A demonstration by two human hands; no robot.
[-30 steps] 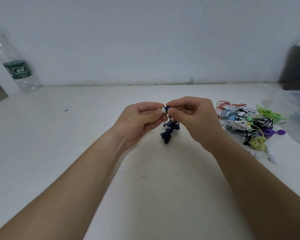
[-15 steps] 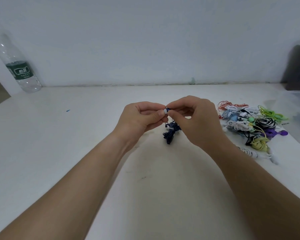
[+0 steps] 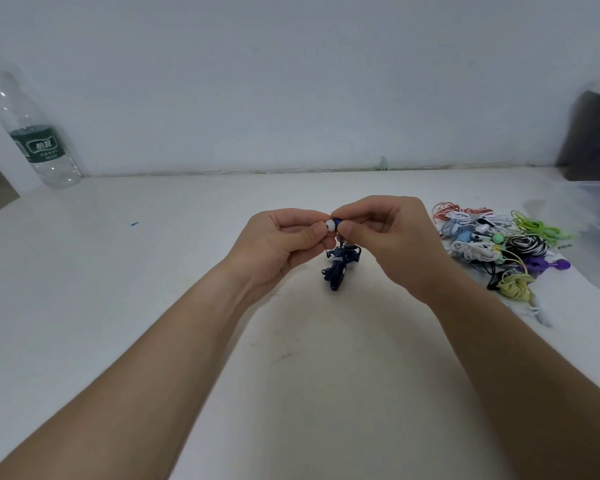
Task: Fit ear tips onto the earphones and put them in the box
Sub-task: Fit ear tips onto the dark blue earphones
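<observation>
- Head view, nearest first: two bare forearms reach in from the bottom corners and meet over the middle of the white table (image 3: 118, 289).
- Left hand (image 3: 281, 244) has its fingers curled, thumb and forefinger pinching the white ear tip (image 3: 330, 225).
- Right hand (image 3: 392, 237) is curled too, pinching the dark blue earbud (image 3: 338, 222) between thumb and forefinger.
- Tip and bud touch end to end, right between the two hands, held above the table. Whether the tip is fully seated, I cannot tell.
- Below the fingers hangs the bundled blue cord (image 3: 338, 268), coiled in a tight knot. Whether its lower end touches the table is unclear.
- Over to the right, well apart from the hands, a pile of earphones (image 3: 499, 244) lies tangled on the table: red, white, pale blue, green, black-and-white, purple, yellow.
- Just beyond that pile, at the right edge, sits the clear plastic box (image 3: 596, 216), only partly in view.
- Behind the box, a dark object (image 3: 593, 133) stands blurred against the wall.
- Far left corner: a clear plastic bottle (image 3: 39, 133) with a green label stands upright by the wall.
</observation>
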